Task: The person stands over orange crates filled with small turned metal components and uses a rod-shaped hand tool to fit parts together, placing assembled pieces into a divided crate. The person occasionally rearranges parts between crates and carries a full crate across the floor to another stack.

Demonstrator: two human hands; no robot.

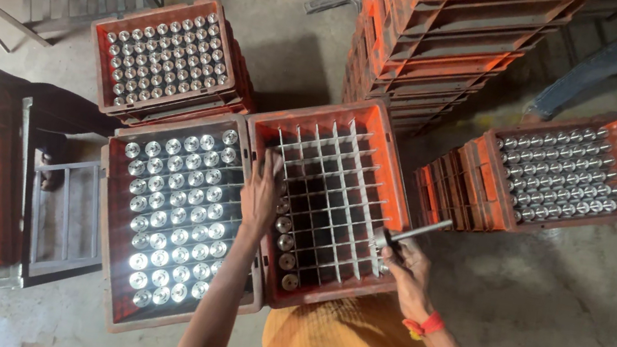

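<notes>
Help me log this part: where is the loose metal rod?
In the head view, the metal rod is in the right hand, over the right edge of the gridded orange crate.

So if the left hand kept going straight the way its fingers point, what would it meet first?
The left hand points up the frame along the left edge of the gridded orange crate. It would probably meet that crate's far wall first, though depth is hard to judge.
</notes>
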